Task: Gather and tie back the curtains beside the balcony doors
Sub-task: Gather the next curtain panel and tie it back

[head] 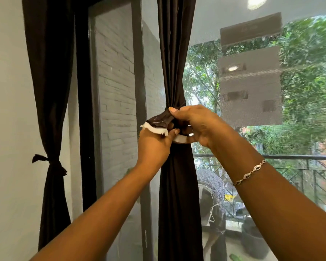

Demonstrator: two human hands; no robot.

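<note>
I count two dark curtains, a left curtain [49, 81] and a middle curtain [174, 53]. Two ties: one knotted tie [51, 163], one white-edged tie [158, 125]. Two hands, a left hand [154, 146] and a right hand [198, 125]. One bracelet [250, 172], one ring [190, 134], one balcony rail [290, 157], one brick wall [117, 81] outside.

Dark brown curtain [177, 185], white-backed tie [159, 127]

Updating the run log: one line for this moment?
step: tying middle curtain | left hand: holds tie end | right hand: grips tie | left curtain: tied
</note>
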